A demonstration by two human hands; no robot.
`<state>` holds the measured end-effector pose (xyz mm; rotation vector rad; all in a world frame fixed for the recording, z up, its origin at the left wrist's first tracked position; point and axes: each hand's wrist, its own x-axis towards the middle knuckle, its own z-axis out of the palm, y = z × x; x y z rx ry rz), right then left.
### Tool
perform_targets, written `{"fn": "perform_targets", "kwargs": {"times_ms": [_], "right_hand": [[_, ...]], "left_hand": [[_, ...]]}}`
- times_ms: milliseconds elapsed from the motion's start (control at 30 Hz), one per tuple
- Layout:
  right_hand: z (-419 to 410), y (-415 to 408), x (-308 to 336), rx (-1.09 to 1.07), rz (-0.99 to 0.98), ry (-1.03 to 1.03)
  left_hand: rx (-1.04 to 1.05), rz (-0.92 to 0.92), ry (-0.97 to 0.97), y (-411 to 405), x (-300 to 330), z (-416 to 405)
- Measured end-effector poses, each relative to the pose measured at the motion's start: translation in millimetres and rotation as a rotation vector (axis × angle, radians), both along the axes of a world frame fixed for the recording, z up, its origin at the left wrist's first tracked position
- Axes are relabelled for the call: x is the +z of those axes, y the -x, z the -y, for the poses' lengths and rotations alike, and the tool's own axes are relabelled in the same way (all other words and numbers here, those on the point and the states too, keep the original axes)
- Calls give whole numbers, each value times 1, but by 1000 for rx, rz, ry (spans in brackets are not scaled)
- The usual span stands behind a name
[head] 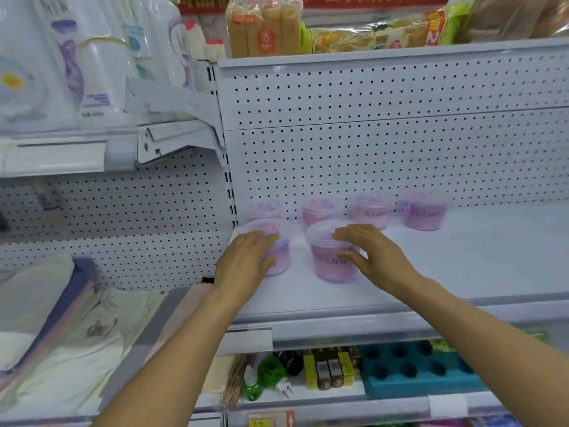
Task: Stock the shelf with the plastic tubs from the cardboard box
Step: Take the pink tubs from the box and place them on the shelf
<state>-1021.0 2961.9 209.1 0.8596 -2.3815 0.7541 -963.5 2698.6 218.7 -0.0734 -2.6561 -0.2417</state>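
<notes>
Several pink plastic tubs with clear lids stand on the white shelf (462, 266). A back row of tubs (371, 212) lines the pegboard wall. In front, my left hand (246, 261) grips the left front tub (278, 254) from its left side and top. My right hand (374, 255) holds the right front tub (331, 261), fingers over the lid and thumb on its right side. Both front tubs stand upright on the shelf. The cardboard box is out of view.
White pegboard (385, 143) backs the shelf, whose right part is bare. Above sit packaged breads (264, 26). Left bay holds white bags (61, 63) and folded textiles (67, 318). Below are lighters (329, 369), a blue tray (418, 369) and green items (261, 377).
</notes>
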Motion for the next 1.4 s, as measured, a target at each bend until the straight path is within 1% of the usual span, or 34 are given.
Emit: {"fn": "perform_targets", "kwargs": {"times_ms": [67,233,333,433,467,533,633,700,867,967,1033,1100,1167,1267,1400], "right_hand": [[5,8,0,-14,21,-10],[10,18,-1,-52,61,-65],[11,15,2,-82,65,-136],[5,4,8,-101,17,-267],[0,-2,8,-113,-1,-285],[-20,-17,6,-149,-54,-249],[-63,-51,1,-240,-142,-140],[-103,-77,-3,-317,-162,-99],[-229,-145,-26,-513,-135,-112],[-317,-185,-47,-638,-57,-183],[-382,-215,-65,-763,11,-215],[-421,-235,-79,-819,51,-213],[-474,-265,-100,-893,156,-168],[-547,-307,-141,-1013,272,-94],[-622,-346,-188,-1154,471,-3]], "left_hand": [[39,-25,-22,0,-1,3],[120,-54,47,3,-5,7],[111,-66,67,2,-5,9],[98,-41,111,1,-5,0],[74,-55,92,-3,-5,-8],[-3,-110,62,-13,-5,-35],[-116,-200,13,-33,-5,-91],[-183,-215,-47,-45,-7,-136],[-387,-129,-129,-67,-30,-268],[-503,-59,-95,-76,-52,-358],[-588,-18,-45,-83,-71,-426],[-648,39,-38,-86,-88,-468],[-748,83,-36,-94,-112,-525],[-865,218,-3,-110,-145,-602],[-1014,321,25,-117,-184,-683]]}}
